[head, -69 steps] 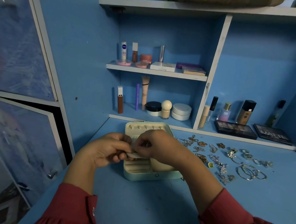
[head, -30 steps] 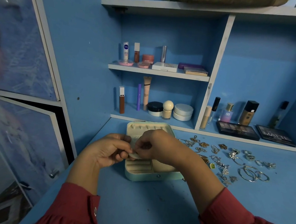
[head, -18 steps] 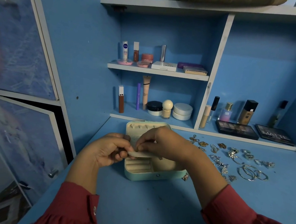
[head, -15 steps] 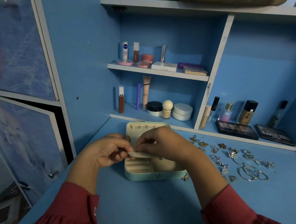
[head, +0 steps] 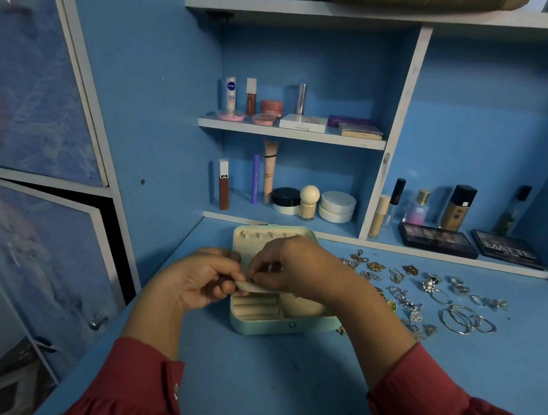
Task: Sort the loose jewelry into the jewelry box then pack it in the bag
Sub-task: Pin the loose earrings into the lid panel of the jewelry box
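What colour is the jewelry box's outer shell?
Pale mint green outside, with a cream lining; the jewelry box shows best in the head view.

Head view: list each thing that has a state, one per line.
Jewelry box: open, lid upright.
Flap: lifted, pinched by both hands.
Left hand: pinching the flap.
Right hand: pinching at the flap's edge.
Loose jewelry: still on the desk, right of the box.
Cabinet door: ajar.
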A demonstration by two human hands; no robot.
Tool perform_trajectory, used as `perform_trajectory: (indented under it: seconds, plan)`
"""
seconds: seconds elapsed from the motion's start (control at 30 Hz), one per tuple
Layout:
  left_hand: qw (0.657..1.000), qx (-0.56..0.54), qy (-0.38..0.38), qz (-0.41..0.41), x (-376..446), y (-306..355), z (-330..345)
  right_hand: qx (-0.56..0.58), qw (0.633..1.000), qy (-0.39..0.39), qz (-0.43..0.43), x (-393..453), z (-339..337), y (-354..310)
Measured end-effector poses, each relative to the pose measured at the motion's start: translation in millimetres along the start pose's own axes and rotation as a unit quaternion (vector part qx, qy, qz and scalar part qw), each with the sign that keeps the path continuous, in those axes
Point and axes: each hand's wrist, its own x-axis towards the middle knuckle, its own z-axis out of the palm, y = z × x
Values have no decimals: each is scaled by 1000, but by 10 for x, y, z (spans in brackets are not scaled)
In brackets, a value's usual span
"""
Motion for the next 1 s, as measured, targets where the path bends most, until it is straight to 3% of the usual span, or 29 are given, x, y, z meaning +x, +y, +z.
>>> perform_trajectory:
  seconds: [0.27,0.6,1.0]
  plan:
    - [1000,13,-1,8,-23,12,12,34,999,6,13,-9,-12,30]
    - [998,49,-13,24,-40,11,11,-3,1000,20,-2,23,41,7]
    - [1000,-7,-13,14,-33,11,-8,33,998,-32,35,41,29,45]
